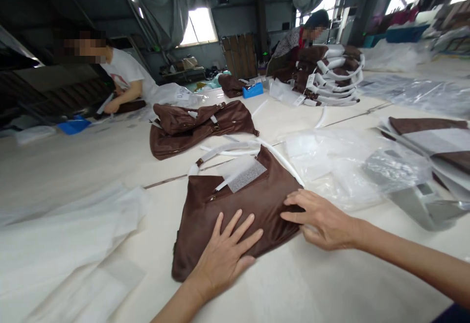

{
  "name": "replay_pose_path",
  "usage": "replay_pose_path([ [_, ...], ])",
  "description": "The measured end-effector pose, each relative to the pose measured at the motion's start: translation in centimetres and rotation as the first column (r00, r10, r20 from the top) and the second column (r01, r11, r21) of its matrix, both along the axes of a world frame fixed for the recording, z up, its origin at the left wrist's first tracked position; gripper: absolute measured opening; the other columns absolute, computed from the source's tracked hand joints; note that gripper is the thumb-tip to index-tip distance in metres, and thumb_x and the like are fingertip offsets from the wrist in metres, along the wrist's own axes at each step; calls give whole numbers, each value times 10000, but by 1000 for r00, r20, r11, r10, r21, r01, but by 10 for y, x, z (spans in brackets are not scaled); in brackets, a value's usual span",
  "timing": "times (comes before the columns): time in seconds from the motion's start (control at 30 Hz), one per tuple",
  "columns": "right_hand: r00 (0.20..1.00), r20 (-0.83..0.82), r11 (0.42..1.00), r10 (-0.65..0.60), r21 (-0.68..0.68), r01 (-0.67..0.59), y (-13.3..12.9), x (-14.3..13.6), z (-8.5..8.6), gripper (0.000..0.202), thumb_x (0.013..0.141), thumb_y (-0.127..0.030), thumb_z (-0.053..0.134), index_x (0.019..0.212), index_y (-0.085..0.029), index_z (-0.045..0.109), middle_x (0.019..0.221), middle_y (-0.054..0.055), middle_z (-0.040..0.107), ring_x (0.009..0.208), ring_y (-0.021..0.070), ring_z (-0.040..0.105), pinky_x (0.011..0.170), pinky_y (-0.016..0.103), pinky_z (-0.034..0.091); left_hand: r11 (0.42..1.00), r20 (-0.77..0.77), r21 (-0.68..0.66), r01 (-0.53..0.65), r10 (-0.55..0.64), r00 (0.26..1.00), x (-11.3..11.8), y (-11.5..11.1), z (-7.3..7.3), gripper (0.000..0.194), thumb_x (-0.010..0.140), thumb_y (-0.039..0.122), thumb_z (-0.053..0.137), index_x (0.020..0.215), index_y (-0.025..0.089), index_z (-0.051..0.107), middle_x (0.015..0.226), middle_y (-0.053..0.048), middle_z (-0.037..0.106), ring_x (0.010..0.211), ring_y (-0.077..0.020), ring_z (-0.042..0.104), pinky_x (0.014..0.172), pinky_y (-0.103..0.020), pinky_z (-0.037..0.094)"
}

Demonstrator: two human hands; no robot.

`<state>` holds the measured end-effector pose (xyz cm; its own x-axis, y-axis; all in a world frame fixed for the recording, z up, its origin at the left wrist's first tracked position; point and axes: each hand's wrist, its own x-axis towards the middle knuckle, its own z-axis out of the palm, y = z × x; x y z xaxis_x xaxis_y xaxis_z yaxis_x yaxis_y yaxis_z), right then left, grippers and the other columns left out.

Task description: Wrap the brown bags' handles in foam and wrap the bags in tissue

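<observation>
In my head view, the brown bag [235, 210] lies flat on the bench [279, 293] right before me, my left hand [228, 252] spread open on its face and my right hand [323, 220], apart from it, curled at the right edge; I can't tell whether it pinches the material. I judge a light, even left palm best for steadying the bag, with gentle right-hand pressure to avoid creasing that edge or tugging the white-wrapped handle [282, 159].

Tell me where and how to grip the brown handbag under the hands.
Likely best: grip the brown handbag by its white-wrapped handle, coming from the far side. It loops beyond the top edge; left hand and right hand touch the body.
</observation>
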<state>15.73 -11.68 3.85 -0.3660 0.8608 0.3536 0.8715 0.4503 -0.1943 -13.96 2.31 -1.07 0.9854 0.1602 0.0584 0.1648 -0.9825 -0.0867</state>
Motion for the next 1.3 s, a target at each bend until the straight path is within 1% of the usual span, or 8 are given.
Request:
replay_pose_path([
  [0.07, 999, 33, 995, -30, 100, 26, 7, -18, 13, 505, 924, -278, 531, 1428, -262, 511, 1465, 121, 479, 1367, 313, 404, 1138, 576, 288, 1000, -9, -9, -8, 8, 1000, 0, 1, -2, 684, 950, 473, 532, 1540, 423, 188, 1607, -28, 299, 1440, -410, 300, 1099, -766, 214],
  [0.17, 995, 92, 994, -33, 110, 23, 25, -39, -8, 603, 944, -402, 560, 1511, -295, 385, 1549, 96, 421, 1456, 322, 306, 1177, 637, 149, 999, -27, -38, -19, 18, 999, -1, 2, -3, 704, 947, 511, 520, 1543, 429, 155, 1606, -27, 287, 1444, -413, 301, 1091, -777, 233],
  [0.3, 993, 116, 998, -3, -60, 10, 45, -39, -58, 712, 899, -421, 632, 1528, -246, 348, 1585, 120, 353, 1472, 317, 288, 1161, 631, 232, 995, -36, -97, -25, 21, 999, -2, 2, -3, 714, 938, 537, 523, 1537, 447, 145, 1605, -17, 273, 1456, -392, 291, 1092, -763, 268],
  [0.47, 969, 204, 988, 142, -82, -128, 32, -23, -50, 743, 887, -440, 608, 1536, -198, 338, 1596, 175, 300, 1482, 366, 245, 1126, 657, 288, 987, -18, -153, -41, 38, 999, -3, 1, 3, 683, 955, 554, 487, 1537, 448, 145, 1608, -5, 258, 1475, -365, 255, 1126, -733, 240],
  [0.57, 921, 366, 983, 134, 71, -171, 17, -25, -46, 648, 849, -271, 595, 1470, -148, 454, 1534, 187, 418, 1414, 372, 381, 1075, 558, 417, 987, 19, -156, -28, 31, 999, -5, 0, 3, 649, 968, 561, 458, 1538, 434, 176, 1619, 3, 236, 1491, -343, 218, 1162, -704, 168],
  [0.8, 861, 502, 908, -83, 394, -141, 21, -44, -82, 466, 853, -119, 444, 1289, -100, 610, 1282, 205, 655, 1118, 397, 648, 779, 506, 591, 965, 62, -262, -23, 40, 997, -2, -1, 3, 601, 973, 585, 435, 1523, 401, 278, 1616, -3, 268, 1498, -336, 196, 1182, -677, 14],
  [1.03, 851, 523, 919, 54, 308, -247, 6, -38, -61, 487, 778, -4, 451, 1212, -89, 654, 1196, 159, 712, 1043, 336, 697, 768, 405, 618, 915, 75, -402, -5, 39, 996, -7, -17, 19, 528, 981, 540, 462, 1478, 373, 395, 1580, -38, 346, 1489, -331, 226, 1181, -669, -1],
  [1.3, 950, 282, 965, 130, 185, -187, -24, -42, -44, 325, 919, -258, 505, 1164, -166, 697, 1177, 107, 731, 1053, 271, 701, 828, 330, 598, 892, 132, -446, 72, -14, 991, -14, -35, 5, 555, 943, 518, 558, 1459, 374, 415, 1588, -42, 334, 1494, -335, 209, 1155, -700, -43],
])
